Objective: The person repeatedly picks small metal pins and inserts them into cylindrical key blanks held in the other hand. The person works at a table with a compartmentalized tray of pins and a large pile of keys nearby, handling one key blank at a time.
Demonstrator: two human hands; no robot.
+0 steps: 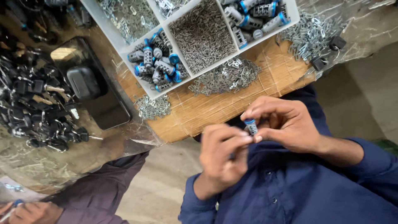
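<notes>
**One lock cylinder in hand, many waiting in the tray**

A worker's left hand (222, 155) and right hand (282, 124) are pinching a small metal lock cylinder with a blue ring (250, 126) between closed fingertips, holding it over a blue shirt, just below the white divided tray (124, 47). Judging by the tray, this piece is being worked on while dozens more cylinders (155, 66) are sitting in its compartments, beside a full bin of tiny pins (203, 35). Loose metal clips (226, 79) are lying on the cardboard just under the tray (a heap of black-headed keys (37, 108) is piling up to its left).
</notes>
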